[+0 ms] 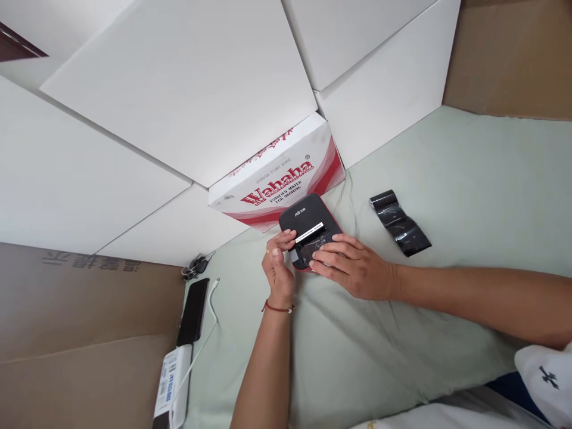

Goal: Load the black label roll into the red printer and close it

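Observation:
A small black label printer with a red lower edge lies on the pale green cloth. A white printed strip crosses it in front of a clear window. My left hand grips the printer's left side, fingertips by the end of the strip and thumb raised on the near side. From the right, my right hand holds the printer, its fingers curled over the window's near right part; its thumb is hidden. A partly unrolled piece of glossy black film lies on the cloth to the right.
Behind the printer stands a white and red Wahaha water carton, against large white boxes. At the left are keys, a black phone, a white cable and a white power strip. Brown cardboard flanks the cloth.

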`<state>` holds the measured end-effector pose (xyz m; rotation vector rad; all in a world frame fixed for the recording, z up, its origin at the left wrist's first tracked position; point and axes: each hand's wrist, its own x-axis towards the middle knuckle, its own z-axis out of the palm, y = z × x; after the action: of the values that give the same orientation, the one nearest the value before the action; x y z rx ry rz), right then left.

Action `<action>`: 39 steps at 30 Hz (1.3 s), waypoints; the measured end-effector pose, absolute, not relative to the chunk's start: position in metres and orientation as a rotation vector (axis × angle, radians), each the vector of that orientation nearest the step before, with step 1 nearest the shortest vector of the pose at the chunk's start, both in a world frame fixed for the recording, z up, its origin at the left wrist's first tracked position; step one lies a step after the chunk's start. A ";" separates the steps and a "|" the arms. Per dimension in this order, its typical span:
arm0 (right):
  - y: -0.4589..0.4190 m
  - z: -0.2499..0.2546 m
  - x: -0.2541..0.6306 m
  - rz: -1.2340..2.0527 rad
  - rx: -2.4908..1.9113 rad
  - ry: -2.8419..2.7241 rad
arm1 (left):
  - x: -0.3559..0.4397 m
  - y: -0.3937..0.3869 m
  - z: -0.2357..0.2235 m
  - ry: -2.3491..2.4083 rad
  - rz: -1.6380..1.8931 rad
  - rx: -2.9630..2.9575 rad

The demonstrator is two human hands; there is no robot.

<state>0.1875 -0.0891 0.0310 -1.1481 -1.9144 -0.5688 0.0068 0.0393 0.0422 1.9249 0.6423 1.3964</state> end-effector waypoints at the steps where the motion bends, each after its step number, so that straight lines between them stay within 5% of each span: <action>1: -0.089 0.031 0.187 -0.565 -1.153 -1.912 | 0.006 0.040 0.041 0.641 1.390 1.938; 23: -0.089 0.034 0.188 -0.522 -1.141 -1.944 | 0.011 0.043 0.018 0.540 1.018 1.281; 32: -0.062 0.116 0.213 0.229 -1.371 -1.984 | 0.012 0.051 0.008 0.517 1.011 1.313; 39: 0.022 0.125 0.205 0.137 -1.803 -2.305 | 0.011 0.057 0.004 0.511 1.009 1.282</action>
<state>0.2050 0.0218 0.1247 -1.8034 -2.3046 0.1365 0.0111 0.0575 0.0037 1.2818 0.5108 1.0092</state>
